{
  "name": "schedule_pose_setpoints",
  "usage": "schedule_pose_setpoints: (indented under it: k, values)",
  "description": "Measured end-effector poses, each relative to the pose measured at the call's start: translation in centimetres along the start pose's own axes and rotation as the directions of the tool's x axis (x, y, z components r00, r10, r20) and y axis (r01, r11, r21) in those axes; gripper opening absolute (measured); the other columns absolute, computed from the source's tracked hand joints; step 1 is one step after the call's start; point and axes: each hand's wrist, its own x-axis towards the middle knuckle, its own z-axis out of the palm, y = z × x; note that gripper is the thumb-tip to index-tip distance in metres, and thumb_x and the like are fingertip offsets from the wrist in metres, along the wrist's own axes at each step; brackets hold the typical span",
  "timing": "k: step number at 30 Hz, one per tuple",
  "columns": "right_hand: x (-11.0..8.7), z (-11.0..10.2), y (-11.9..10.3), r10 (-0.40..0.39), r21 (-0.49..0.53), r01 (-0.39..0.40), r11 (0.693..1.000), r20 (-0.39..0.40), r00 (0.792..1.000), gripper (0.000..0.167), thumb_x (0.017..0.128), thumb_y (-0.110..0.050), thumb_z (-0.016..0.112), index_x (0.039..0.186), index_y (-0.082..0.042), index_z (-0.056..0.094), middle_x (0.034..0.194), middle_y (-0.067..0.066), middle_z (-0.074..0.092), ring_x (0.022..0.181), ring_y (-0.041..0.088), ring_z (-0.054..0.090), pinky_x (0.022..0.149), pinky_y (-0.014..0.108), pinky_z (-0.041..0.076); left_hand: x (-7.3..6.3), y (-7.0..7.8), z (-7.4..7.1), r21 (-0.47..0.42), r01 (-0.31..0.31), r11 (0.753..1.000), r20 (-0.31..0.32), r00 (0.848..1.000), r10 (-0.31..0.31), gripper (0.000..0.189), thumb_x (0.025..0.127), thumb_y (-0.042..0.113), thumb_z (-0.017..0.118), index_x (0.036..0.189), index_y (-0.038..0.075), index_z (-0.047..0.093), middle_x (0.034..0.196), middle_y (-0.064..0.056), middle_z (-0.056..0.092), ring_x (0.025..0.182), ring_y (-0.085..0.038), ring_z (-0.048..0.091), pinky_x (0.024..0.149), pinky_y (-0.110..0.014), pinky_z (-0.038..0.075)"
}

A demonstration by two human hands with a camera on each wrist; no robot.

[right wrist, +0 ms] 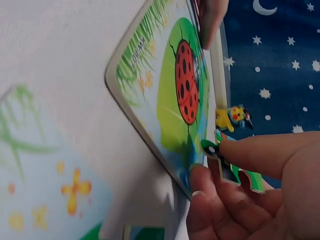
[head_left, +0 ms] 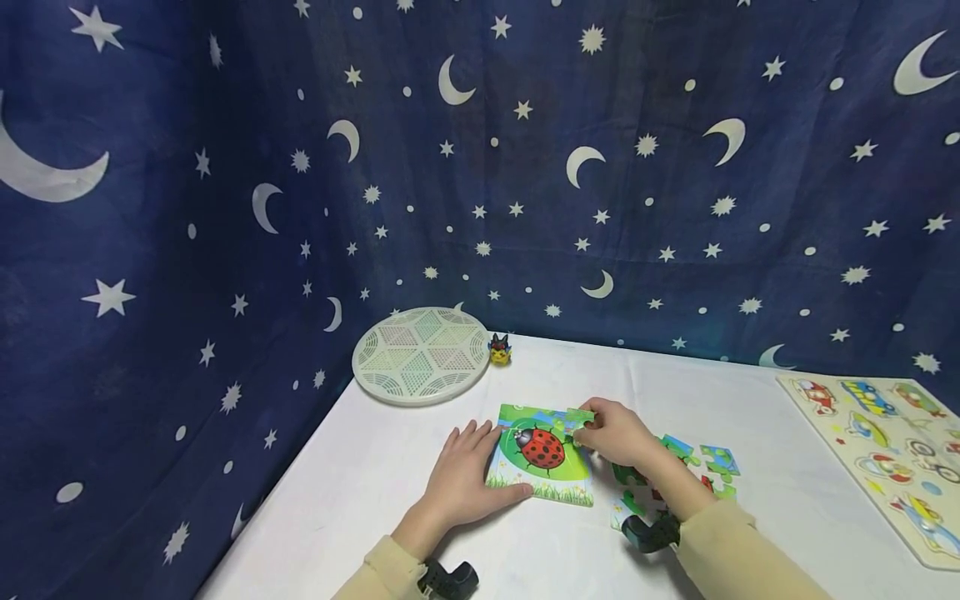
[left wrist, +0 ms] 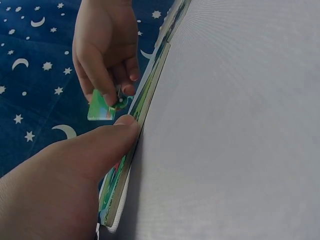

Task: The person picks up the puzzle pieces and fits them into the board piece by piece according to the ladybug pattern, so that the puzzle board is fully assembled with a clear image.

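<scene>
A square ladybug puzzle board (head_left: 558, 483) lies on the white table. My left hand (head_left: 467, 479) rests along its left side with fingers extended, the thumb (left wrist: 112, 137) lying on the near edge. At the board's far right corner, my right hand (head_left: 618, 433) pinches a green and blue puzzle piece (right wrist: 231, 174) between thumb and fingers. That piece is held up over the board's edge, and the fingers partly cover it. Several loose puzzle pieces (head_left: 720, 460) lie right of the board, some hidden beneath the right forearm.
A round, pale board with a star pattern (head_left: 422, 354) sits at the back left, beside a small yellow and dark toy figure (head_left: 499, 350). On the right lies a wooden board with vehicle pictures (head_left: 847, 450). A dark blue curtain (head_left: 540, 167) hangs behind the table.
</scene>
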Motion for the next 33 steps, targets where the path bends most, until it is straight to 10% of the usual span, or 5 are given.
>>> schedule_pose_setpoints:
  k: [17, 33]
  values:
    - [1.9, 4.2, -2.1, -0.05, -0.092, 0.04, 0.995, -0.107, 0.993, 0.036, 0.085, -0.013, 0.084, 0.115, -0.011, 0.065, 0.075, -0.002, 0.063, 0.067, 0.016, 0.058, 0.059, 0.032, 0.05, -0.1, 0.0, 0.1, 0.022, 0.001, 1.0, 0.011, 1.0, -0.001, 0.102, 0.08, 0.081, 0.061, 0.151, 0.009, 0.051, 0.156, -0.013, 0.046, 0.149, -0.036, 0.033, 0.122, -0.055, 0.02]
    - [3.7, 5.8, -3.9, -0.086, -0.29, 0.062, 0.955, -0.07, 0.994, 0.042, 0.087, -0.027, 0.084, 0.123, -0.011, 0.073, 0.101, 0.006, 0.066, 0.093, 0.023, 0.063, 0.085, 0.047, 0.056, 0.0, 0.1, -0.2, 0.017, 0.009, 1.0, 0.026, 1.0, -0.009, 0.104, 0.081, 0.082, 0.06, 0.154, 0.009, 0.047, 0.158, -0.013, 0.044, 0.15, -0.035, 0.03, 0.123, -0.054, 0.017]
